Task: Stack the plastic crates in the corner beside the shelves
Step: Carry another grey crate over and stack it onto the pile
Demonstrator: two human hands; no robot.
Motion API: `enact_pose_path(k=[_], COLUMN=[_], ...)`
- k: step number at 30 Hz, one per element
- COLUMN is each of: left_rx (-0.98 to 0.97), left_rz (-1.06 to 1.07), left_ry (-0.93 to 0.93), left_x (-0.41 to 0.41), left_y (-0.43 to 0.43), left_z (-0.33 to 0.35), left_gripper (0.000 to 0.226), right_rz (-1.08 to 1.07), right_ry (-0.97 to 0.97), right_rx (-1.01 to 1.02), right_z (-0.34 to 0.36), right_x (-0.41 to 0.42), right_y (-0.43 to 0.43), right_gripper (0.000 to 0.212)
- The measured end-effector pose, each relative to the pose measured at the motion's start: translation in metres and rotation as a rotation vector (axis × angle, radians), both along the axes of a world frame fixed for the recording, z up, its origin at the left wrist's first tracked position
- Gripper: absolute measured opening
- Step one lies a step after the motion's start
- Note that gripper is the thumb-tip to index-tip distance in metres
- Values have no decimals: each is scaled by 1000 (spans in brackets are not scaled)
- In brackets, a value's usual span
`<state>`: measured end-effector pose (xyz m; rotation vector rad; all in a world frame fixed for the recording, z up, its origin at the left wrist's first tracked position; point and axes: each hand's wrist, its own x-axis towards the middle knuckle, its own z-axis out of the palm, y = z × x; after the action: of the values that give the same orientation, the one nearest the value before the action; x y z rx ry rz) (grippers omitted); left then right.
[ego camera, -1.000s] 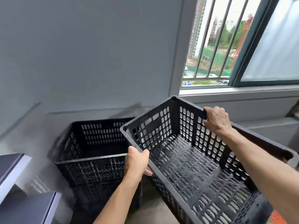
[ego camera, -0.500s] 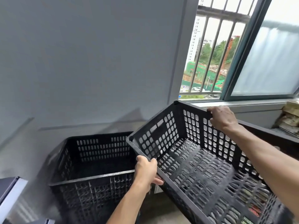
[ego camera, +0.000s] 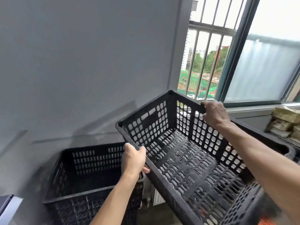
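Observation:
I hold a black perforated plastic crate (ego camera: 191, 161) in the air, tilted, its far end raised. My left hand (ego camera: 134, 158) grips its left long rim. My right hand (ego camera: 214, 113) grips the opposite rim near the far corner. A second black crate (ego camera: 90, 174) stands lower at the left, against the grey wall, open side up and empty. The held crate sits to the right of it and higher, its left edge overlapping the standing crate's right side.
A grey wall (ego camera: 81, 62) runs behind the crates. A barred window (ego camera: 211, 54) with a sill is at the right, with stacked bundles (ego camera: 285, 124) on a ledge. A shelf corner (ego camera: 8, 207) shows at the bottom left.
The held crate has risen and its far end has tipped higher. The view has swung upward, so the shelves at the left have mostly dropped out of sight. Both hands keep their grip.

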<state>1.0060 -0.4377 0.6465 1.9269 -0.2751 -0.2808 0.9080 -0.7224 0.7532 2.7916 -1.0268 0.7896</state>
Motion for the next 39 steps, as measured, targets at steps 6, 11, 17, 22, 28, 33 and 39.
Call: enact_pose_path(k=[6,11,17,22,28,33,39], left_rx=[61,41,-13,0,-43,-69,-126], left_rz=[129,242,395,528,653,822,958], left_ry=[-41,-28,28,61,116,157,222], left_x=[21,33,52,72,101,118,136], left_y=[43,80,114,126,120,112,114], left_z=[-1,-4,-10,-22,-29,-32,-26], left_gripper=[26,22,19,21,20,23,28], right_rz=[112,210,345,493,683,852,994], right_ry=[-13,-1,-16,16,109,190,238], right_rx=[45,66,108,163,239,269,264], right_z=[-17,-24,-25,-39,-55,-59,-62], right_x=[52,107,178,240,324,385,442], right_y=[26,57,102,123,135,157,191], right_gripper=[23,46,48,45,42,49,62])
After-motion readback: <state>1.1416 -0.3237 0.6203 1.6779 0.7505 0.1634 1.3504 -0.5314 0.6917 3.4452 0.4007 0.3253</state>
